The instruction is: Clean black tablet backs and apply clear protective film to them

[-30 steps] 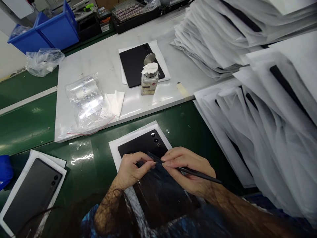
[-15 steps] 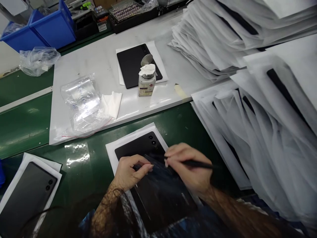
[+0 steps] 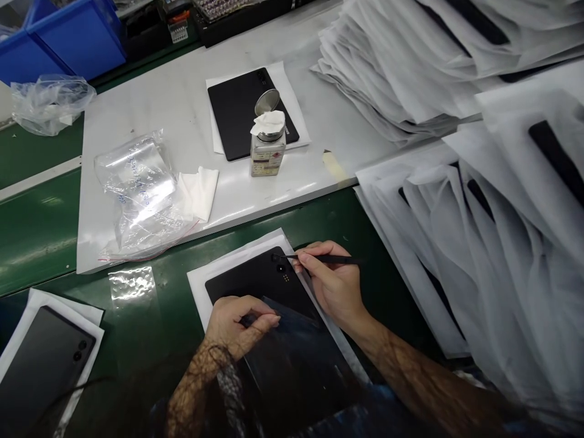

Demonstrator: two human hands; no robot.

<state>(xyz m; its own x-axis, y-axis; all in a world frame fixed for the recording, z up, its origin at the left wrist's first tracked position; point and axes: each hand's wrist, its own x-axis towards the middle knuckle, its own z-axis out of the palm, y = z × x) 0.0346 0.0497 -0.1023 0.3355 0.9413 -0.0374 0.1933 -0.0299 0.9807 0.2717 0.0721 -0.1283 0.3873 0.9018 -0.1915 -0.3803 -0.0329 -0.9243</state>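
Here | right grip (image 3: 332,286) pinching black tool (image 3: 335,259): long axis crosswise, tip leftward | left grip (image 3: 235,323) apparently pinching film (image 3: 294,331)

Black tablet (image 3: 269,286), white paper (image 3: 198,286), green bench (image 3: 333,222).
The thin tool (image 3: 336,259) is black too; the clear film (image 3: 294,356) has a bluish sheen. The board (image 3: 159,103) is pale grey, the bin (image 3: 79,36) plain blue, the tape (image 3: 334,165) pale yellow; blue handwriting patterns the clear, red-edged bag (image 3: 141,191).
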